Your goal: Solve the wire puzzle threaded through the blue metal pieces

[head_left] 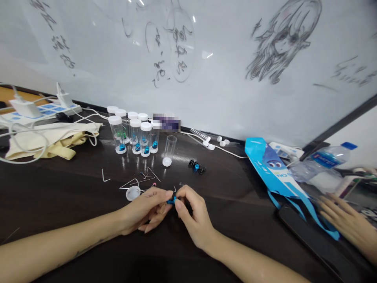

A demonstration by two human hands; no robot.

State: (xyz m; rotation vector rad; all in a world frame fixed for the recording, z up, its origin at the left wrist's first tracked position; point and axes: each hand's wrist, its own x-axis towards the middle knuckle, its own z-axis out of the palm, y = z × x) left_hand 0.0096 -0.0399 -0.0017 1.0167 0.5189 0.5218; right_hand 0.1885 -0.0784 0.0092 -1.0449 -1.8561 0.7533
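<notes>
Both my hands meet over the dark table around a small blue metallic part (171, 201), mostly covered by fingers. My left hand (150, 206) pinches it between thumb and fingers. From the other side, my right hand (194, 212) closes thumb and forefinger on the same part. Just beyond my left hand lie a white cap (133, 193), hollow side up, and thin bent metal wires (147, 175). An uncapped clear tube (170, 151) stands upright farther back. To its right sits a small pile of black and blue pieces (196, 166).
Several capped tubes (146, 139) holding blue pieces stand at back left. An L-shaped hex key (103, 175) lies left. Loose white caps (223, 142) rest near the whiteboard. At right are a blue lanyard card (265, 167), a water bottle (330, 157), a phone (315, 239) and another person's hand (344, 216).
</notes>
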